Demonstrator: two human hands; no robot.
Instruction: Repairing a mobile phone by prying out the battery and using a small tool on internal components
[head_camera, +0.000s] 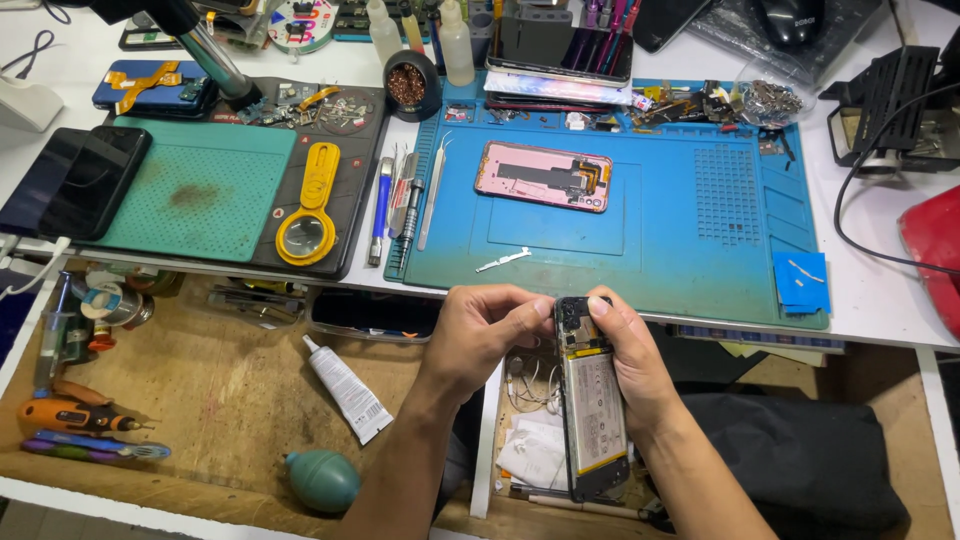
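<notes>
A: Where is the opened phone (592, 410) now?

B: It is held in front of the near edge of the tabletop (880, 300), above the open drawer (230, 390). The right hand (630, 365) is closed around its right side, and the left hand (485, 330) pinches at its top end, near the camera part. So both hands are clamped on the same phone.

A: How far is the work, you think?

B: The back cover is already off, because the battery and the inner boards are visible. I judge the disassembly is in the middle; the battery is still in place.

A: And the other parts?

B: A pink phone frame (543, 175) lies on the blue mat (700, 250), near the far side. A small metal piece (503, 261) lies closer to the near edge. The tweezers (432, 195) rest at the left edge of the mat, untouched.

A: Anything in the drawer?

B: A white glue tube (348, 390) and a green air blower (322, 480).
</notes>
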